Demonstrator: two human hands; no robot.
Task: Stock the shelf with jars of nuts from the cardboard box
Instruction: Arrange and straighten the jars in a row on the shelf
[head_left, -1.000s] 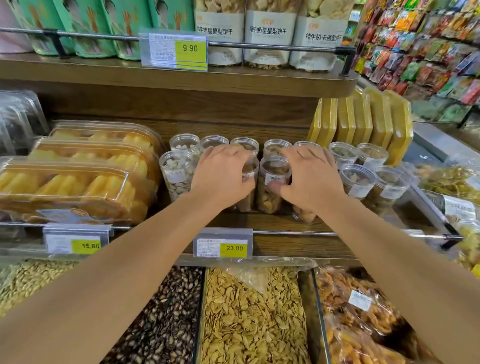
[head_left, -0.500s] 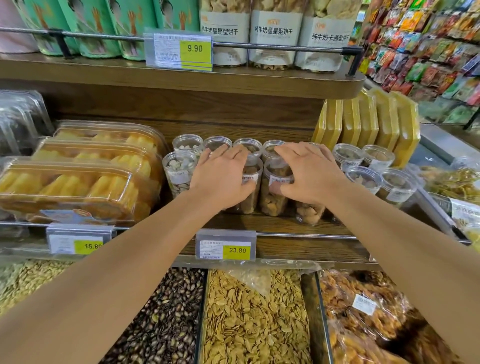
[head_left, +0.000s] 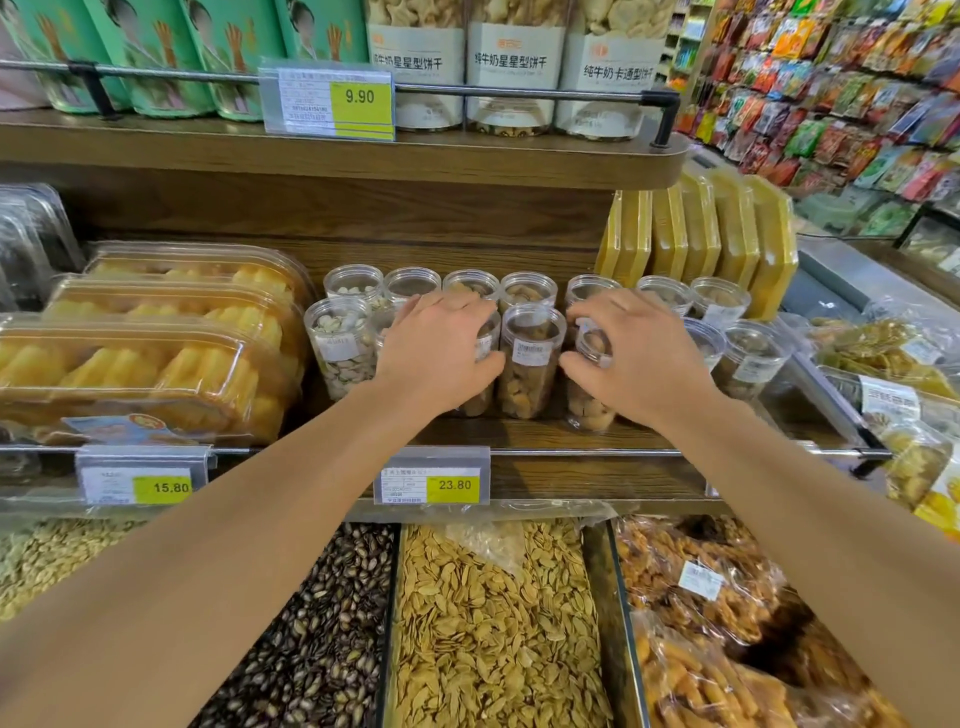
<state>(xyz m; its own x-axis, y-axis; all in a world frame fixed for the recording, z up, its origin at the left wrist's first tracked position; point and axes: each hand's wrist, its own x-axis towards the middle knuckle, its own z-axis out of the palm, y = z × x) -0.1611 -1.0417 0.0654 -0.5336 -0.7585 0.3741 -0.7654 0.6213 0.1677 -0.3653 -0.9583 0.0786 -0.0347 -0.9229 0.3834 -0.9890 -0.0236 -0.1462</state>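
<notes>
Clear, lidded jars of nuts stand upright in two rows on the wooden shelf.

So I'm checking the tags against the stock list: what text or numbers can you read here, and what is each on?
"9.90": yellow price tag on the upper shelf rail.
"15.80": price tag on the lower rail, under the pastry trays.
"23.80": price tag below the nut jars.
"纯牛奶星星型饼干": two biscuit tubs on the upper shelf.
"纯牛奶卡通型饼干": the rightmost tub.
Jar stickers and the tags' fine print: too small to read.
</notes>
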